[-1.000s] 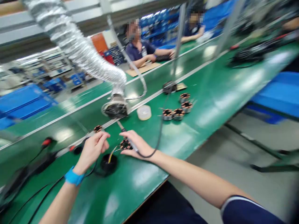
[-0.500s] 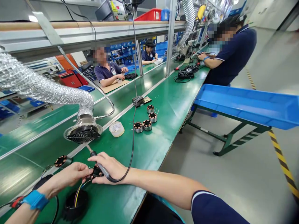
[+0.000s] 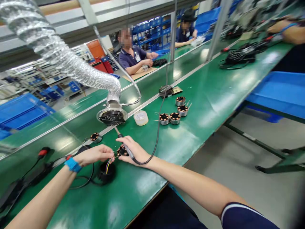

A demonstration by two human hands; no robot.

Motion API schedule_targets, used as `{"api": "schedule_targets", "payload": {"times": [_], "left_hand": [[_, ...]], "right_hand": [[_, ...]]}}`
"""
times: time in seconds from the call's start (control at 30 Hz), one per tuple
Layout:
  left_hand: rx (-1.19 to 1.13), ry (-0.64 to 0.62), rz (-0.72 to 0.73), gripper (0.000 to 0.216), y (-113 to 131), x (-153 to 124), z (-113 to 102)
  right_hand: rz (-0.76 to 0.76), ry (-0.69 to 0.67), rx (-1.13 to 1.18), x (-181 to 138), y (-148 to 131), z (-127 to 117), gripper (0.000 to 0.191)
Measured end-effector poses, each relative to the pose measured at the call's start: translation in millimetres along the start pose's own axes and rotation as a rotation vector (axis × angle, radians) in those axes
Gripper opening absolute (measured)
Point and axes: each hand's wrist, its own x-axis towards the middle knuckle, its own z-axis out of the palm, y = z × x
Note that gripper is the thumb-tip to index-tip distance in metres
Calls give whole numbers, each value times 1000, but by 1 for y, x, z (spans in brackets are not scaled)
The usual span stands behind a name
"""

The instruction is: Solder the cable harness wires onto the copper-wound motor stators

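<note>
My right hand point(image 3: 134, 151) is closed around a soldering iron point(image 3: 124, 143) whose tip points up toward the fume fan, and its fingers rest on a small copper-wound stator point(image 3: 121, 151). My left hand point(image 3: 95, 154), with a blue wrist strap point(image 3: 72, 164), pinches thin coloured wires point(image 3: 108, 163) beside that stator. The wires run down into a black round housing point(image 3: 106, 172) on the green bench point(image 3: 143, 187).
A silver extraction hose ends in a fan point(image 3: 111, 116) just beyond my hands. A tape roll point(image 3: 140, 117), several stators point(image 3: 175, 112) and one more stator point(image 3: 94, 137) lie on the bench. Other people work across and along the line. A blue tray point(image 3: 281, 92) stands right.
The camera swung back left and down after looking along the line. My hands stay together on the stator and wires, with the iron still in my right hand.
</note>
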Motion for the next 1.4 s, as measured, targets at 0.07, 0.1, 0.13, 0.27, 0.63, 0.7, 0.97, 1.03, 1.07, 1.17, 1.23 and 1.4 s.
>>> {"api": "schedule_targets", "payload": {"times": [0.07, 0.1, 0.13, 0.27, 0.63, 0.7, 0.97, 1.03, 1.07, 1.17, 1.23, 1.4], "left_hand": [[5, 59, -23, 59, -2, -1, 0], [-3, 101, -31, 59, -3, -2, 0], [-20, 136, -35, 60, -4, -3, 2], [-159, 156, -11, 68, -3, -3, 14], [-298, 193, -59, 51, 2, 10, 24], [-358, 198, -25, 53, -1, 7, 27], [-459, 284, 3, 61, -5, 9, 46], [-468, 284, -10, 62, -6, 10, 48], [-476, 278, -10, 62, -8, 9, 48], [-532, 226, 12, 58, -16, 7, 48], [-573, 190, 39, 55, -22, 5, 49], [-549, 264, 52, 51, -32, 7, 51]], "right_hand": [[-4, -6, 19, -1, -1, 0, 83], [-11, -8, 31, -2, -2, 0, 81], [-18, -9, 44, -2, -4, 0, 79], [-13, 6, 51, -5, -9, -1, 71], [16, 1, 18, -7, -8, -1, 61], [31, 6, 13, -7, -9, -1, 61], [20, 11, -37, -7, -7, 0, 59], [15, 7, -65, -8, -7, 0, 60], [16, 6, -76, -8, -6, 1, 61], [22, 17, -104, -8, -7, 2, 62], [23, 25, -122, -7, -9, 3, 61], [42, 11, -111, -7, -14, 3, 60]]}}
